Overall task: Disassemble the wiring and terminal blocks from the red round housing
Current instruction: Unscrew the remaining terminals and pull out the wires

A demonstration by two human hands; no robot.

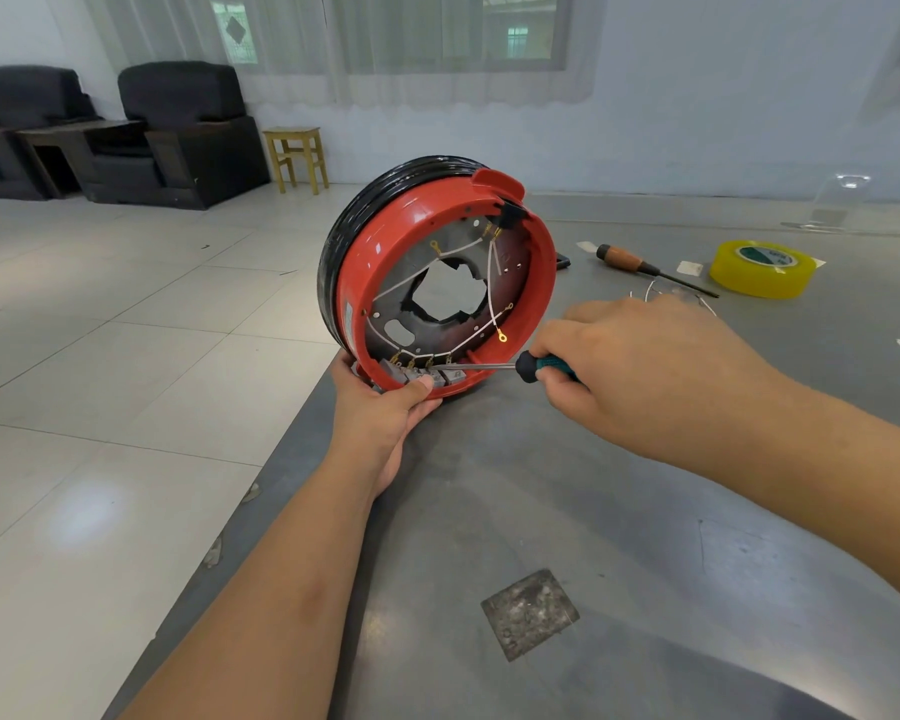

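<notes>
While the left hand [385, 407] grips the red housing [440, 283] and the right hand [630, 366] grips a screwdriver [515, 363], terminal blocks [427, 377] remain at its lower rim; several wires [489, 319] hang loose.

You are propping the round housing [385, 262] on edge at the table's [541, 485] left rim, your left hand [385, 407] gripping under its lower edge just beside the terminal blocks [427, 377] inside. Your right hand [640, 366] is holding a screwdriver [494, 364] whose tip is reaching left to those blocks. Behind that hand a second screwdriver [640, 265] and a tape roll [762, 268] are lying on the table, the roll farther right.
</notes>
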